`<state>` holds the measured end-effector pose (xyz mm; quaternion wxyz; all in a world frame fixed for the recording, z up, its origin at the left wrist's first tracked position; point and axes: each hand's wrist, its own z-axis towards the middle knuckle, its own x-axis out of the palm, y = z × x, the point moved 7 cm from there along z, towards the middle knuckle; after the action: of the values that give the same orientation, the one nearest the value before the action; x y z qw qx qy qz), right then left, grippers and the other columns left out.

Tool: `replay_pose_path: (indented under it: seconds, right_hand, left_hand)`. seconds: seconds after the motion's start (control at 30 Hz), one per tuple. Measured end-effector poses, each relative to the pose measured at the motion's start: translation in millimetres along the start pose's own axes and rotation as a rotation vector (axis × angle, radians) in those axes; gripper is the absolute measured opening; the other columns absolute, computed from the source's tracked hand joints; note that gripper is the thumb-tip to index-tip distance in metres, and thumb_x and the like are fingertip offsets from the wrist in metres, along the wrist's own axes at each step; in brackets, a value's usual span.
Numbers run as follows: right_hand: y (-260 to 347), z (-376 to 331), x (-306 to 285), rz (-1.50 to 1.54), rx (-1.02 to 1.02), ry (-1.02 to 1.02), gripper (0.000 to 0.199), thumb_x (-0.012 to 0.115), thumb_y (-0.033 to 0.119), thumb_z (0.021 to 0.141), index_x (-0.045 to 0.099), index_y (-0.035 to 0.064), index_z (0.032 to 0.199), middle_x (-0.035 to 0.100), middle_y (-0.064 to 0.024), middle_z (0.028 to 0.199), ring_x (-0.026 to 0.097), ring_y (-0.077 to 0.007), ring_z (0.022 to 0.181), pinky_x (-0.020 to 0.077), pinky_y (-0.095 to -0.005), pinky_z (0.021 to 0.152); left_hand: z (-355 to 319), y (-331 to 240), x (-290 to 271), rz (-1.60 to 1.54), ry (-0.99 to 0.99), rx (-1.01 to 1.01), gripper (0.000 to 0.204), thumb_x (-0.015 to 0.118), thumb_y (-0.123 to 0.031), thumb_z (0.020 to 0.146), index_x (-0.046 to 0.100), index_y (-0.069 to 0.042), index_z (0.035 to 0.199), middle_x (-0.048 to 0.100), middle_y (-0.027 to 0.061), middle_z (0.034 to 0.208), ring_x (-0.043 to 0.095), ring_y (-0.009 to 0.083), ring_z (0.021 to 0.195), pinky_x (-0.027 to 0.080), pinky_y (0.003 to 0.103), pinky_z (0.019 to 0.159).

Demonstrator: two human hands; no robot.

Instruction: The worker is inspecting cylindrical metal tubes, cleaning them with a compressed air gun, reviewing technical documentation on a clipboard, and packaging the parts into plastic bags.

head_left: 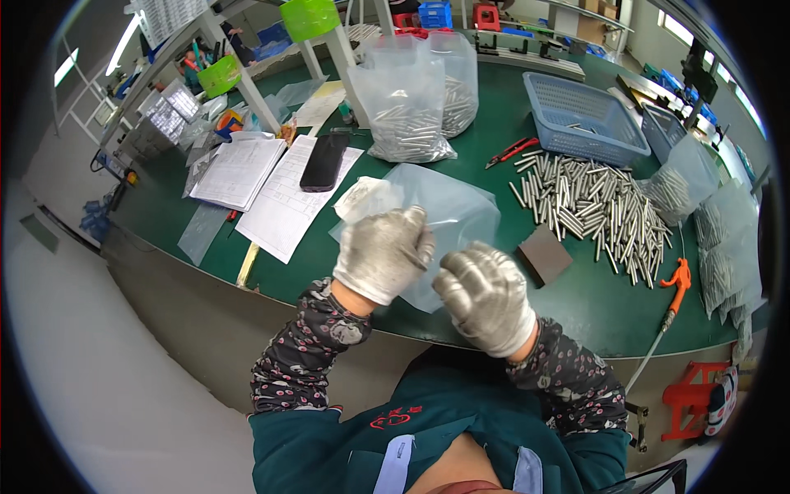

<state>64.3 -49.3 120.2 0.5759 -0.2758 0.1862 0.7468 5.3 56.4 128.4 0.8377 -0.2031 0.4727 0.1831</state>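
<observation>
Both my hands wear light grey work gloves. My left hand point(383, 251) is closed on the near edge of a clear plastic bag point(461, 210) that lies flat on the green table point(346, 272). My right hand point(485, 296) is closed beside it, gripping the same bag's lower edge. A small white label point(362, 198) shows at the bag's upper left. A pile of short metal rods point(592, 206) lies to the right of the bag, apart from both hands.
A dark brown block point(543, 255) sits just right of my right hand. Two filled clear bags of rods point(420, 90) stand behind, with a blue basket point(584, 115), red pliers point(510, 152), a black phone point(323, 160) on paper sheets point(288, 198), and an orange air gun point(676, 284).
</observation>
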Motion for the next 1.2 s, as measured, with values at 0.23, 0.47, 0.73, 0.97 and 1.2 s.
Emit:
replay_pose_path:
  seconds: [0.23, 0.47, 0.73, 0.97, 1.2]
  right_hand:
    - [-25, -22, 98, 0.108, 0.230, 0.680, 0.028, 0.053, 0.019, 0.075, 0.056, 0.0050, 0.099, 0.059, -0.0135, 0.100, 0.058, -0.0264, 0.088, 0.0442, -0.0376, 0.078]
    - [-54, -10, 182, 1.187, 0.498, 0.251, 0.052, 0.050, 0.028, 0.085, 0.035, 0.0065, 0.129, 0.048, -0.0138, 0.121, 0.045, -0.0270, 0.114, 0.0350, -0.0349, 0.097]
    - [-61, -6, 220, 1.229, 0.473, 0.326, 0.046, 0.046, 0.021, 0.088, 0.036, 0.0052, 0.130, 0.047, -0.0113, 0.122, 0.046, -0.0230, 0.112, 0.0362, -0.0323, 0.096]
    - [-53, 27, 264, 1.220, 0.515, 0.313, 0.041, 0.042, 0.015, 0.091, 0.037, 0.0040, 0.130, 0.047, -0.0090, 0.123, 0.046, -0.0194, 0.111, 0.0373, -0.0301, 0.095]
    - [-95, 37, 275, 1.121, 0.320, 0.427, 0.038, 0.040, 0.008, 0.092, 0.037, 0.0027, 0.130, 0.047, -0.0070, 0.122, 0.047, -0.0153, 0.109, 0.0373, -0.0270, 0.094]
  left_hand:
    - [-17, -14, -2, -0.078, -0.051, 0.169, 0.012, 0.059, -0.017, 0.071, 0.052, -0.008, 0.072, 0.055, 0.0086, 0.063, 0.059, 0.0259, 0.057, 0.047, 0.035, 0.052]
    - [-21, -32, -9, -0.091, -0.161, 0.444, 0.018, 0.062, -0.020, 0.063, 0.054, -0.007, 0.073, 0.053, 0.0052, 0.062, 0.058, 0.0206, 0.056, 0.046, 0.031, 0.050]
    - [-7, 10, -1, 0.024, -0.211, 0.378, 0.017, 0.061, -0.020, 0.062, 0.054, -0.009, 0.072, 0.054, 0.0043, 0.061, 0.058, 0.0198, 0.054, 0.045, 0.032, 0.048]
    - [-4, 20, 34, -0.011, -0.098, 0.370, 0.012, 0.060, -0.018, 0.067, 0.054, -0.009, 0.068, 0.054, 0.0045, 0.058, 0.057, 0.0195, 0.051, 0.044, 0.032, 0.045]
    - [17, 42, 52, -0.136, -0.008, 0.234, 0.011, 0.058, -0.015, 0.068, 0.051, -0.008, 0.073, 0.055, 0.0074, 0.061, 0.059, 0.0227, 0.057, 0.047, 0.034, 0.050]
